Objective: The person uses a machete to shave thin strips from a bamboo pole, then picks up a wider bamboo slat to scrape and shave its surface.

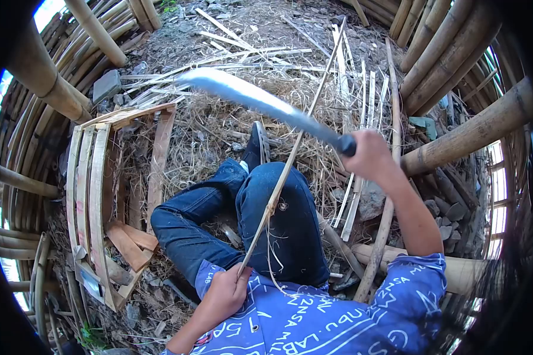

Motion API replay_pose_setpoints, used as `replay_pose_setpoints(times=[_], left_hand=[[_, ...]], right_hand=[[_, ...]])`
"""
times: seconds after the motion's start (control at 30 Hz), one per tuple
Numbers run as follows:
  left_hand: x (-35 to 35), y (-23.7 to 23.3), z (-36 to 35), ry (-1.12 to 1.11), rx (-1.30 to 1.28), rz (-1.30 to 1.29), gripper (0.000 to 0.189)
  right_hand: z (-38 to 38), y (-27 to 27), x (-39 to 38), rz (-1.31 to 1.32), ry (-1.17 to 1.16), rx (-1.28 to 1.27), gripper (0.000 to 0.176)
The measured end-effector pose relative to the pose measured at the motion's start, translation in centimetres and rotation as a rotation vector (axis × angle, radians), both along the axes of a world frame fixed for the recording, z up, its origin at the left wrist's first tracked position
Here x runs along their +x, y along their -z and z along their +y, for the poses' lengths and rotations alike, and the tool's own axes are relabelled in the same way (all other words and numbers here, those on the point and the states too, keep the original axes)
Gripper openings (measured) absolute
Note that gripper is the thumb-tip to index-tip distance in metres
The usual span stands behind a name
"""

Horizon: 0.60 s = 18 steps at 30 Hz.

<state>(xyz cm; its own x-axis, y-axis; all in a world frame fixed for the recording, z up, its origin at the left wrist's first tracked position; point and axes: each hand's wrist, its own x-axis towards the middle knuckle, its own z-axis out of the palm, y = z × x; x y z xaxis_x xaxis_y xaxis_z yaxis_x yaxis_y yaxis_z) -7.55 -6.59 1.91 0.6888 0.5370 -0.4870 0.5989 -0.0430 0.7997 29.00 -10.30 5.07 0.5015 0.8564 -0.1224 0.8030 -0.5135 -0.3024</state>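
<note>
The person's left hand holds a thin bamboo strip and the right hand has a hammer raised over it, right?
Not a hammer: the head view shows the right hand gripping a machete with a long curved blade, raised over the strip. The left hand does hold the thin bamboo strip.

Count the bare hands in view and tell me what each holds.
2. The left hand grips a thin split bamboo strip; the right hand holds up a long curved steel blade.
</note>
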Motion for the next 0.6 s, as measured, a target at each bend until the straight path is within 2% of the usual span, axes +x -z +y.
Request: replay_pose_setpoints(times=[0.07, 0.17, 0.23, 0.3, 0.33, 0.4, 0.5, 0.57, 0.6], left_hand=[[-0.2, 0.4, 0.2, 0.0, 0.006, -0.019, 0.024], [-0.7, 2.5, 0.7, 0.044, -0.129, -0.079, 0.031], [-1.2, 3.7, 0.8, -0.038, -0.561, -0.157, 0.037], [-1.5, 4.1, 1.6, -0.006, -0.631, -0.2, 0.039], [-1.6, 3.9, 1.9, -0.004, -0.714, -0.19, 0.037], [-1.8, 4.6, 1.7, -0.056, -0.904, -0.229, 0.037], [-2.3, 5.3, 1.7, -0.081, -0.941, -0.173, 0.04], [-2.5, 5.6, 1.8, -0.033, -0.922, -0.181, 0.044], [-2.4, 5.4, 1.9, -0.018, -0.925, -0.197, 0.043]], right_hand=[[0.0, 0.1, 2.0, -0.106, 0.079, 0.052, 0.017], [0.6, -0.1, 1.9, -0.163, 0.078, 0.092, 0.018], [1.1, -0.3, 1.2, -0.129, 0.08, 0.074, 0.018], [1.3, -0.2, -0.6, 0.08, 0.069, 0.07, 0.017], [1.1, 0.1, -1.7, 0.08, 0.056, 0.074, 0.017], [0.7, 0.7, -3.6, 0.008, -0.152, 0.006, 0.021], [1.4, -0.2, -4.2, -0.036, -0.27, -0.087, 0.021], [1.9, -0.1, -2.7, 0.013, -0.213, -0.061, 0.017], [2.4, -0.5, -1.6, 0.019, -0.084, -0.078, 0.017]])
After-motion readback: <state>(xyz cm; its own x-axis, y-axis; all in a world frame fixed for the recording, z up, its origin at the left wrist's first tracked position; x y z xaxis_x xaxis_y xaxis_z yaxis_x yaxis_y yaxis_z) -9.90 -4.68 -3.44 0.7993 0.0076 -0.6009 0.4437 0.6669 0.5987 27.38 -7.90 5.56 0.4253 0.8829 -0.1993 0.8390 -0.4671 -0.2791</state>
